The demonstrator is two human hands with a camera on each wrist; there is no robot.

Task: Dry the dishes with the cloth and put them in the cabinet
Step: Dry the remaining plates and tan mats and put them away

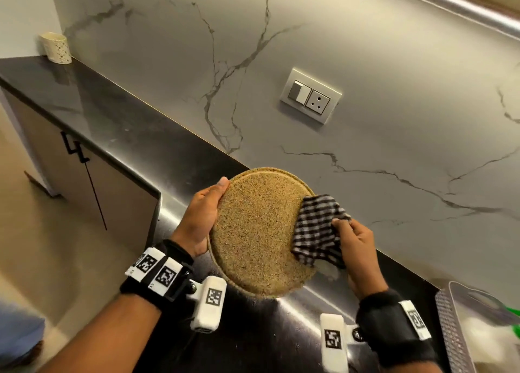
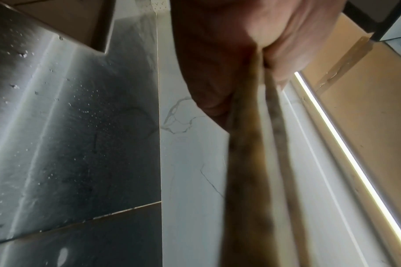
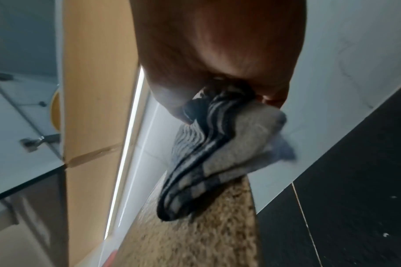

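A round speckled tan plate (image 1: 254,232) is held tilted above the black counter (image 1: 118,119), its underside facing me. My left hand (image 1: 201,218) grips its left rim, thumb on the near face. My right hand (image 1: 356,241) pinches a black-and-white checked cloth (image 1: 316,227) folded over the plate's right edge. In the left wrist view the plate (image 2: 252,180) shows edge-on below my left hand (image 2: 245,45). In the right wrist view the cloth (image 3: 217,150) wraps the plate (image 3: 206,225) rim under my right hand (image 3: 217,54).
A grey plastic dish rack (image 1: 461,330) stands at the right on the counter. A pale patterned cup (image 1: 56,47) sits at the far left corner. A switch and socket plate (image 1: 309,95) is on the marble wall. Lower cabinet doors (image 1: 92,175) are below left.
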